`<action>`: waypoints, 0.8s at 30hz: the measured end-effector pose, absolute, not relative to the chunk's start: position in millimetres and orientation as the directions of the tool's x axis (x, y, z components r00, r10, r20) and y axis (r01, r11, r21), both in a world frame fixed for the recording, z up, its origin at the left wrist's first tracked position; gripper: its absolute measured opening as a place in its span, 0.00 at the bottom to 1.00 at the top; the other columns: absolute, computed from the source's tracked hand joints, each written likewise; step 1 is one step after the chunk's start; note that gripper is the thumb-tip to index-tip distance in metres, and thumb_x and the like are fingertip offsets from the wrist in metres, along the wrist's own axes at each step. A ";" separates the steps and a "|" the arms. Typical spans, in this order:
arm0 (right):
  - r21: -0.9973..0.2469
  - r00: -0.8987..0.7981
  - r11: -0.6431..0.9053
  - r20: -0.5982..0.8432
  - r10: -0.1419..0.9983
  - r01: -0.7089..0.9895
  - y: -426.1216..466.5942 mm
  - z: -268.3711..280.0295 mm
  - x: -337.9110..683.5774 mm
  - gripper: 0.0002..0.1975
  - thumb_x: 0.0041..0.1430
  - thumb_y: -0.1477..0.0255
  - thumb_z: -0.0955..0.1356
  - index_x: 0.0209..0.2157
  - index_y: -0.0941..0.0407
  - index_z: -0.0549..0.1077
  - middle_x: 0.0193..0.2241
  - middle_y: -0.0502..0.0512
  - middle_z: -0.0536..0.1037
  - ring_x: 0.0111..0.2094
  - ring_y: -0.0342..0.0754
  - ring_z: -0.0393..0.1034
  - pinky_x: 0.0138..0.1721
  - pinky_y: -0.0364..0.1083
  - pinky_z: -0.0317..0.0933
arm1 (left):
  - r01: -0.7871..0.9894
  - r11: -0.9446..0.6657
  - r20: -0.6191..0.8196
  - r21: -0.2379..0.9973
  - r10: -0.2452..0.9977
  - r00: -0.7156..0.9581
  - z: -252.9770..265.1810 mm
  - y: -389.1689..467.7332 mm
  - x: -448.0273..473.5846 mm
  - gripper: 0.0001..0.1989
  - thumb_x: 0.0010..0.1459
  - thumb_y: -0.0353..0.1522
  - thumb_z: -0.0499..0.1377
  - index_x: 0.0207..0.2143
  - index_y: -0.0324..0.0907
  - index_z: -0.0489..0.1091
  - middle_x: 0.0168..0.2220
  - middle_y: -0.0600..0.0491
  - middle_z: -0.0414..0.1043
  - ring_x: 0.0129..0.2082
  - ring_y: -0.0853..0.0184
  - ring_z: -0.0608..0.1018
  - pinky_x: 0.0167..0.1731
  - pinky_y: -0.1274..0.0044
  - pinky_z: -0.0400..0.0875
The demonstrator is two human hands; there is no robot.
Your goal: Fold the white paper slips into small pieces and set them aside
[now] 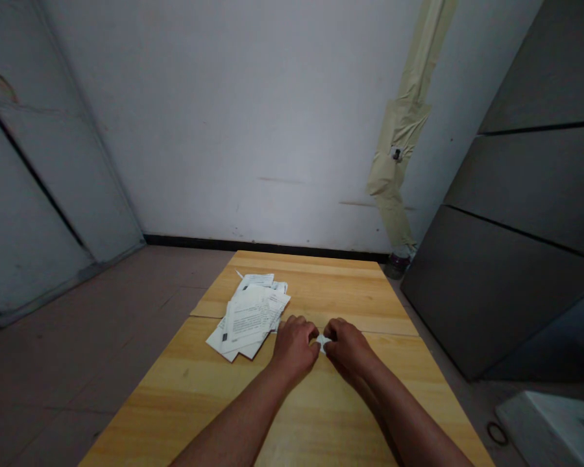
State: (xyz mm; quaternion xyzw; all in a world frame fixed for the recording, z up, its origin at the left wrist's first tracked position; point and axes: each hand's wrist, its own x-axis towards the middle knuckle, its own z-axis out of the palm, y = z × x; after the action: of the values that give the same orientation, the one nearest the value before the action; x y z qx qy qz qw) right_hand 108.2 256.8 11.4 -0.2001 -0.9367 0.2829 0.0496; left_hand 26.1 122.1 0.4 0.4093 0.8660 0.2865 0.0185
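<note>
Between my two hands, just above or on the wooden table [311,415], is a small piece of white paper [322,343]. My left hand [296,347] pinches its left side with thumb and fingers. On the other side, my right hand [348,347] is closed on the paper's right side. Most of the paper is hidden by my fingers, so its full shape does not show. Left of my left hand lies a loose pile of printed paper sheets [253,318], overlapping at different angles.
A white wall [253,130] stands beyond the table, with a taped strip [409,130] running down it. Grey panels [525,214] rise at the right. On the floor are a white box [555,428] and a dark ring [497,433]. A jar [396,266] stands by the table's far right corner.
</note>
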 end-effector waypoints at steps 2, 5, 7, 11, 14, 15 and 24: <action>-0.571 -0.910 0.738 -0.039 0.413 0.360 256.5 12.5 107.7 0.10 0.41 0.82 0.66 0.28 0.56 0.69 0.29 0.51 0.73 0.32 0.45 0.64 0.31 0.41 0.51 | 0.691 0.491 0.209 0.530 0.715 -0.668 -0.8 122.7 25.2 0.04 0.49 0.29 0.61 0.30 0.43 0.74 0.32 0.51 0.73 0.39 0.61 0.71 0.39 0.71 0.58; -0.632 -0.909 0.691 -0.053 0.414 0.352 257.1 12.7 107.2 0.11 0.39 0.82 0.66 0.28 0.55 0.69 0.25 0.48 0.72 0.28 0.44 0.63 0.29 0.41 0.50 | 0.678 0.463 0.233 0.571 0.701 -0.674 -2.7 123.2 24.6 0.05 0.47 0.26 0.61 0.29 0.43 0.73 0.31 0.53 0.72 0.37 0.62 0.71 0.38 0.72 0.58; -0.708 -0.909 0.634 -0.026 0.417 0.311 257.3 11.6 106.9 0.13 0.37 0.83 0.65 0.28 0.55 0.69 0.24 0.46 0.70 0.27 0.43 0.62 0.28 0.41 0.50 | 0.659 0.424 0.256 0.621 0.685 -0.682 -4.8 124.0 24.6 0.07 0.45 0.24 0.60 0.28 0.42 0.71 0.30 0.54 0.71 0.36 0.64 0.70 0.37 0.73 0.58; -0.892 -0.903 0.427 0.052 0.427 0.150 253.3 7.9 106.7 0.09 0.38 0.79 0.65 0.27 0.56 0.70 0.21 0.45 0.68 0.24 0.42 0.59 0.26 0.40 0.51 | 0.449 0.253 0.208 0.857 0.628 -0.750 -12.3 128.1 22.6 0.04 0.45 0.26 0.59 0.26 0.42 0.69 0.24 0.58 0.67 0.27 0.69 0.68 0.29 0.78 0.57; -0.966 -0.889 0.256 0.086 0.450 0.037 247.8 5.3 105.9 0.04 0.44 0.71 0.68 0.25 0.56 0.70 0.19 0.45 0.66 0.22 0.41 0.56 0.24 0.41 0.50 | 0.208 0.083 0.116 0.974 0.608 -0.785 -15.8 129.7 18.8 0.05 0.46 0.32 0.61 0.28 0.40 0.71 0.22 0.58 0.68 0.24 0.71 0.67 0.26 0.80 0.57; -0.978 -0.882 0.206 0.083 0.465 0.016 246.5 4.6 105.6 0.06 0.45 0.69 0.69 0.25 0.56 0.70 0.19 0.45 0.66 0.22 0.40 0.55 0.23 0.40 0.49 | 0.171 0.057 0.100 0.984 0.616 -0.782 -15.4 129.2 17.6 0.06 0.46 0.33 0.61 0.28 0.40 0.72 0.23 0.57 0.69 0.24 0.71 0.68 0.26 0.80 0.58; -0.999 -0.882 0.008 -0.039 0.470 0.048 247.4 10.1 107.9 0.14 0.41 0.64 0.74 0.21 0.57 0.68 0.16 0.43 0.63 0.18 0.38 0.52 0.19 0.40 0.46 | 0.221 0.058 0.143 0.974 0.598 -0.788 -0.3 122.2 17.0 0.06 0.45 0.34 0.62 0.22 0.39 0.75 0.22 0.53 0.73 0.25 0.68 0.70 0.26 0.79 0.61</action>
State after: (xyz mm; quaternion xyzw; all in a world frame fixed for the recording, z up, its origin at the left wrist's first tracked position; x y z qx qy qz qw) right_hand 107.9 247.4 10.1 -0.1868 -0.6926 0.6792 0.1552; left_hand 17.0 122.2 -0.3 0.2878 0.7113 0.6231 0.1516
